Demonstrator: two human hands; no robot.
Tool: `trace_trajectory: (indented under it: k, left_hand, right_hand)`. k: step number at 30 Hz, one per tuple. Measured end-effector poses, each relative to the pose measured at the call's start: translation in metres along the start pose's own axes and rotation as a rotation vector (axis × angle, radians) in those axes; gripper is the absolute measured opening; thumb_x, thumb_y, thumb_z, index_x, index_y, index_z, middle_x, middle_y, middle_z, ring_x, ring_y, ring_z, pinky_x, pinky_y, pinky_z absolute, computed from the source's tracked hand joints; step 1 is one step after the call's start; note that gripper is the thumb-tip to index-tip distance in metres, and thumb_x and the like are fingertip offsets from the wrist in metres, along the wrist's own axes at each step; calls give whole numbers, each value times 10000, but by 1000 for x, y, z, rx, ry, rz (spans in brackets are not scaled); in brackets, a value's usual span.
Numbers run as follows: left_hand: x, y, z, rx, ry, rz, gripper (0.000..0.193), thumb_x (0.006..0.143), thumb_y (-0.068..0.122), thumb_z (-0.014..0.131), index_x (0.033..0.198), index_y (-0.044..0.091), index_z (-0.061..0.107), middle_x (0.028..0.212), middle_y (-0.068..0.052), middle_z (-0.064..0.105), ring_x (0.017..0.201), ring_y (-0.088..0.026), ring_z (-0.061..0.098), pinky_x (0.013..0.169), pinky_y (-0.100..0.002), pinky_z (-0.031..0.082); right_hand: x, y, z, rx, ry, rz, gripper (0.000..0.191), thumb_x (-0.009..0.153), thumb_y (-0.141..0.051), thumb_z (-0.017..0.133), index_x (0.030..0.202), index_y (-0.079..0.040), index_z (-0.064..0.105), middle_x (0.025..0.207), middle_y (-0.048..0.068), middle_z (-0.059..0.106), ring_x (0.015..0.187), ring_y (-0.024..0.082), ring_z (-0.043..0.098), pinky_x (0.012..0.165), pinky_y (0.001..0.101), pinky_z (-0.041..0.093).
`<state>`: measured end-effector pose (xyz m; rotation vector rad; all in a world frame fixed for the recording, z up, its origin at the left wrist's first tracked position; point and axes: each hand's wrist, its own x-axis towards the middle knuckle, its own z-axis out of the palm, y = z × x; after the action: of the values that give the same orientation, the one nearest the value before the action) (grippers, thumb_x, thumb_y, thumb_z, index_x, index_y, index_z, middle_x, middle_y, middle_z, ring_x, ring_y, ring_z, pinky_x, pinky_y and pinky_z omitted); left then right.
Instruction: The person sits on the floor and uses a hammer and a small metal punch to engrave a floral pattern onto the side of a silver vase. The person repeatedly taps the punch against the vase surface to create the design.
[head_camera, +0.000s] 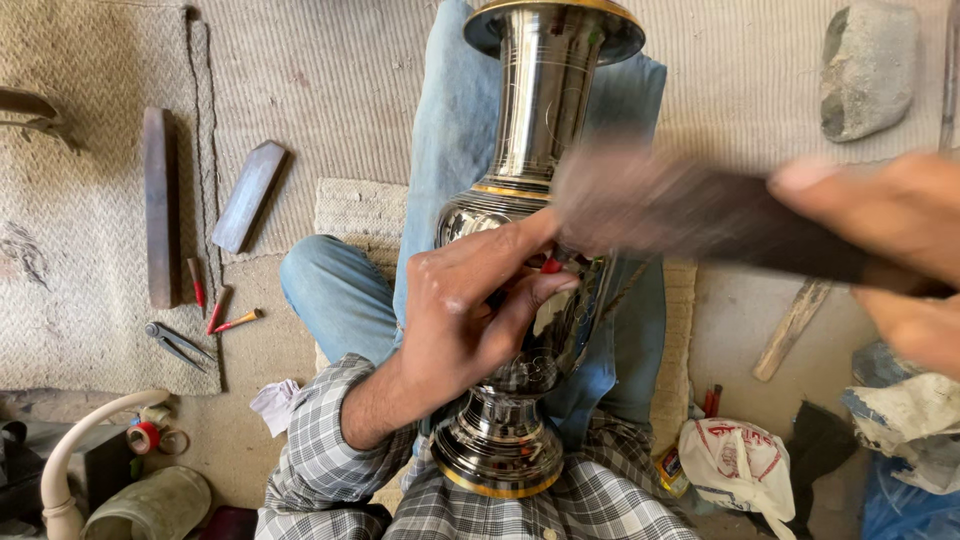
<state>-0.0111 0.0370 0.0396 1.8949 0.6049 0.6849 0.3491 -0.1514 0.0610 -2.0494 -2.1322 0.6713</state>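
Engraving in progress: left hand pinches a small red-tipped chisel against the polished steel vase across the lap; right hand grips a blurred dark wooden mallet, mid-swing. The strike needs the chisel steady.
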Motion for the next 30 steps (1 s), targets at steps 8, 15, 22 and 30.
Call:
trace_trajectory:
  k: [8, 15, 22, 30]
  left_hand:
    - [21, 0, -11, -86, -243, 257, 566, 949, -25, 745, 1462, 109, 548, 1262, -4, 731, 1086, -187, 769, 915, -306, 650]
    - [35, -9, -14, -50, -455, 307, 690, 885, -66, 721, 1490, 223, 556, 1219, 39, 768, 994, -152, 763, 770, -313, 640]
    - [39, -24, -5, -1, -638, 300, 714, 873, -43, 731, 1490, 271, 559, 1114, 43, 788, 869, -102, 771, 645, -311, 616]
    - [7, 1, -12, -439, -150, -132, 476, 1038, -53, 661, 1478, 55, 517, 1246, -60, 774, 1004, -108, 771, 689, -208, 598]
  right_hand:
    - [-21, -55, 31, 398, 207, 403, 477, 805, 9, 776, 1228, 29, 557, 1078, 150, 642, 894, 235, 699, 807, 338, 593]
    - [-32, -92, 55, 321, 400, 295, 263, 886, 23, 776, 1067, 9, 586, 894, 85, 660, 730, 186, 662, 658, 307, 551]
    - [-39, -95, 78, 408, 477, 395, 373, 957, 5, 788, 1207, -85, 525, 911, 107, 651, 777, 167, 670, 704, 300, 593]
    - [-25, -83, 85, 313, 494, 144, 888, 884, -28, 744, 1640, -118, 287, 1009, 114, 712, 814, 176, 718, 722, 335, 586]
